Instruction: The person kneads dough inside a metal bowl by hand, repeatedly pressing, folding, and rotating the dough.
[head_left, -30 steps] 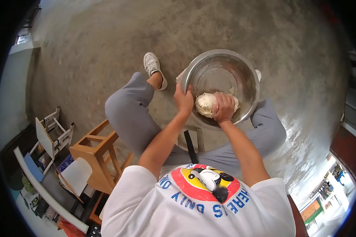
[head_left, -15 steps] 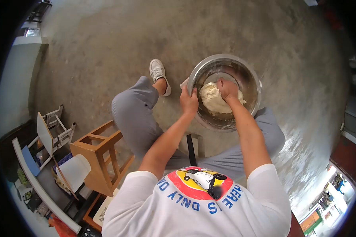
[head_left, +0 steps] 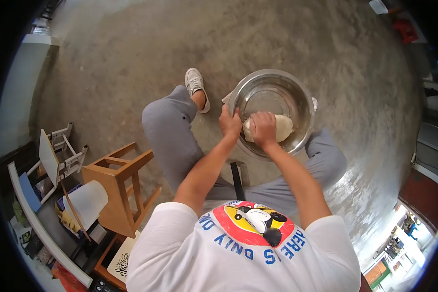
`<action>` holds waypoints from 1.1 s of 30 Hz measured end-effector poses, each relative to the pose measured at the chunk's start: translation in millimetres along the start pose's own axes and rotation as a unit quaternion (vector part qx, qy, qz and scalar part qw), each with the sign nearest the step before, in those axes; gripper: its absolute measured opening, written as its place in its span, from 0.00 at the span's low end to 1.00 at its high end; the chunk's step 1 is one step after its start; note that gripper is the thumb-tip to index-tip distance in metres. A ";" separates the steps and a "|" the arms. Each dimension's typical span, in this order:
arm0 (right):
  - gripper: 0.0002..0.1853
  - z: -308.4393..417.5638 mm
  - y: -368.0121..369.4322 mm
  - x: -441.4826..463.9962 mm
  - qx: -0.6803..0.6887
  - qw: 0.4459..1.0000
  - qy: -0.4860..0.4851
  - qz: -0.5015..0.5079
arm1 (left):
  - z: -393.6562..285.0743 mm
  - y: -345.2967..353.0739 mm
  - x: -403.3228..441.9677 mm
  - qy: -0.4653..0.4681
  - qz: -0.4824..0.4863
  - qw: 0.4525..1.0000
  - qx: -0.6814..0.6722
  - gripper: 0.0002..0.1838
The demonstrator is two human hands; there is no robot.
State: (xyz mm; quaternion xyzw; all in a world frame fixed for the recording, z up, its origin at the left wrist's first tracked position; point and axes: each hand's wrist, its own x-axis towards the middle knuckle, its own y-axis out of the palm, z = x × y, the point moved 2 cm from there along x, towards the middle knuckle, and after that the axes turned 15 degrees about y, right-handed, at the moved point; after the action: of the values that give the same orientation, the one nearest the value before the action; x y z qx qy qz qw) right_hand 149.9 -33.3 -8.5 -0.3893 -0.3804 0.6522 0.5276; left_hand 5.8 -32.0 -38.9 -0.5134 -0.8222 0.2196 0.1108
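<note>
A wide stainless-steel bowl (head_left: 302,92) sits between my legs and holds a pale lump of dough (head_left: 283,128). My left hand (head_left: 230,122) grips the bowl's left rim, thumb over the edge. Inside the bowl, my right hand (head_left: 263,128) presses on the left part of the dough with its fingers bent and close together, hiding that part. The dough lies in the near half of the bowl, and bare metal shows beyond it.
A wooden stool (head_left: 113,194) lies on its side at my left, near a folding chair (head_left: 51,153) and a white bin (head_left: 90,200). My white shoe (head_left: 195,87) rests on the concrete floor (head_left: 131,53). A red object (head_left: 405,30) is at the far right.
My right hand has moved from the dough's upper right to its left part. The dough now looks smoother and more elongated. My left hand keeps hold of the rim.
</note>
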 end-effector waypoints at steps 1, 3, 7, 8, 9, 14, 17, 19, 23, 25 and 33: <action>0.21 -2.2 5.2 -9.5 0.000 0.999 -0.014 -0.048 | -2.1 -1.6 0.8 -0.009 0.010 1.000 0.012 0.14; 0.22 -8.7 16.1 -18.1 -0.002 0.989 -0.038 -0.145 | -2.9 -0.7 -2.2 -0.002 0.025 1.000 -0.004 0.14; 0.28 -6.9 26.6 11.2 -0.021 0.994 0.003 -0.110 | -5.5 0.3 -2.4 0.006 0.036 0.999 -0.022 0.13; 0.29 -8.7 27.6 16.9 -0.031 0.995 0.016 -0.089 | -5.6 2.1 -2.1 0.006 0.034 0.999 -0.039 0.12; 0.30 -9.7 27.1 20.5 -0.042 0.997 0.028 -0.065 | -7.5 1.9 -2.6 0.005 0.030 0.998 -0.056 0.11; 0.30 -7.3 36.2 48.4 -0.061 0.991 0.079 -0.084 | -15.1 -1.4 -1.5 0.029 0.030 0.998 -0.053 0.10; 0.30 -7.4 32.7 62.2 -0.065 0.988 0.108 -0.085 | -7.0 4.4 2.6 0.050 0.021 0.996 -0.069 0.11; 0.31 -3.1 29.5 57.7 -0.049 0.987 0.143 -0.051 | -5.4 2.3 -0.7 0.049 0.023 0.996 -0.069 0.11; 0.31 -27.3 18.1 69.0 0.144 0.980 0.140 0.002 | -11.9 -0.5 -2.2 0.018 0.041 0.999 0.004 0.14; 0.30 -55.7 -6.4 60.1 0.115 0.990 0.087 0.002 | -9.2 -0.2 0.4 0.004 0.042 0.999 0.001 0.16; 0.46 -133.8 -24.5 16.7 0.200 0.864 0.428 0.175 | -11.2 1.8 2.5 -0.022 0.044 0.998 0.028 0.19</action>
State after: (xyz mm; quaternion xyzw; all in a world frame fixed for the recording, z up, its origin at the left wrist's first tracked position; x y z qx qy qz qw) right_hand 278.9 -1.7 -42.5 -0.5766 0.0963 0.5651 0.5822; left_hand 10.7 -26.3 -30.0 -0.5409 -0.7943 0.2587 0.0977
